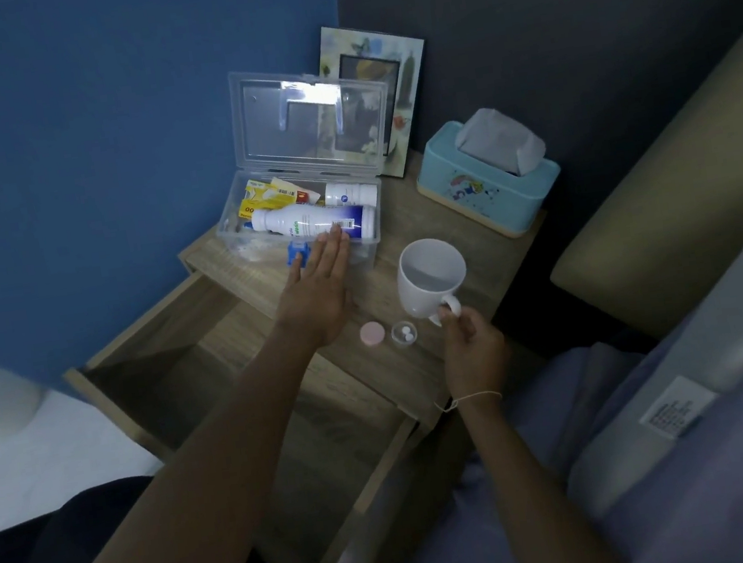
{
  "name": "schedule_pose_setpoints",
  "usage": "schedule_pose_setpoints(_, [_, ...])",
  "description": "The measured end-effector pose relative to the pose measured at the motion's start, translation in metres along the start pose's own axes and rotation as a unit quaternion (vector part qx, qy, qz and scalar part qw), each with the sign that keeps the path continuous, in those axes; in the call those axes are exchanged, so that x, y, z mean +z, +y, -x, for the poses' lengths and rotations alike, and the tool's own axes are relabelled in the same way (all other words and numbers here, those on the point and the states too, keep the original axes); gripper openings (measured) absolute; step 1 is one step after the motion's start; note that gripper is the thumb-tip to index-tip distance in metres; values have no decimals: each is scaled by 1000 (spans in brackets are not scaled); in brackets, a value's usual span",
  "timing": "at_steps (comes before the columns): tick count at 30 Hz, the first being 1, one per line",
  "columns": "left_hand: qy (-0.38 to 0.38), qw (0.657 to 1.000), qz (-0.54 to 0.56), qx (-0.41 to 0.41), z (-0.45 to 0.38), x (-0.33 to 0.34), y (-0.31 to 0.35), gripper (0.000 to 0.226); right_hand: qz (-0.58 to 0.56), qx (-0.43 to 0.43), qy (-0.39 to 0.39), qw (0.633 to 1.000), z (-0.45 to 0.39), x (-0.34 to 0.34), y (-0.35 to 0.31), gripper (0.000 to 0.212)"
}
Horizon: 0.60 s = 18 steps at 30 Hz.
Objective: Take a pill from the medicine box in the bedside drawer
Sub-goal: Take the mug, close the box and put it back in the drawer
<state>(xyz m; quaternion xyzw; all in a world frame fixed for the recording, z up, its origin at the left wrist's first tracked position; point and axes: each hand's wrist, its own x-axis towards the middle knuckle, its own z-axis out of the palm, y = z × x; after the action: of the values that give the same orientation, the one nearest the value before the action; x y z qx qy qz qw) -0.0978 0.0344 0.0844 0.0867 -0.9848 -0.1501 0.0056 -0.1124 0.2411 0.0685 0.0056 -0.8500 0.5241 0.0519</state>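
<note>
A clear plastic medicine box stands on the bedside table with its lid raised. Inside lie a large white bottle, a smaller white bottle and yellow packets. My left hand is flat and open, fingertips at the box's front wall beside its blue latch. A small clear pill pot holding two white pills sits on the table beside its pink cap. My right hand pinches the handle of a white mug tilted toward me.
The table's drawer is pulled out below my left arm. A light blue tissue box stands at the table's right and a picture frame leans on the wall behind the medicine box. A bed lies to the right.
</note>
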Motion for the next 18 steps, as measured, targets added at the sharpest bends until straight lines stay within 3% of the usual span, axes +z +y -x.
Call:
schedule_pose_setpoints(7, [36, 999, 4, -10, 18, -1, -1, 68, -5, 11, -15, 1000, 4, 2, -19, 67])
schedule_pose_setpoints(14, [70, 997, 21, -31, 54, -5, 4, 62, 18, -148, -33, 988, 21, 13, -45, 59])
schedule_pose_setpoints(18, [97, 994, 36, -42, 63, -11, -1, 60, 25, -186, -80, 979, 28, 25, -57, 52])
